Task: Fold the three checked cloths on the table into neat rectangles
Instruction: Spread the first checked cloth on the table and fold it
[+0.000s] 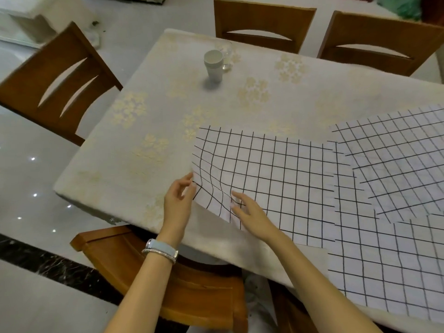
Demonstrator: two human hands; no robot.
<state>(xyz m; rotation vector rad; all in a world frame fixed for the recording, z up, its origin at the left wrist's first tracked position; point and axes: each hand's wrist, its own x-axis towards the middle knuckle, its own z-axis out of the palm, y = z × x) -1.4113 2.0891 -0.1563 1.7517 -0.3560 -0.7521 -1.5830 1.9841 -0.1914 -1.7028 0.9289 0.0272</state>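
Three white cloths with black checks lie on the table (pixel 149 97). The nearest one (pixel 269 179) is spread in the middle, its left corner lifted. My left hand (pixel 179 199) pinches that raised left edge between thumb and fingers. My right hand (pixel 249 212) lies on the same cloth just to the right, fingers stretched out flat. A second cloth (pixel 394 162) lies at the far right, overlapping the first. A third (pixel 389 265) lies at the near right, running to the table's front edge.
A stack of paper cups (pixel 213 66) and a clear glass (pixel 227 55) stand at the far middle of the table. Wooden chairs surround it: one far left (pixel 60 85), two behind (pixel 262 22) (pixel 374 42), and one below my arms (pixel 173 280).
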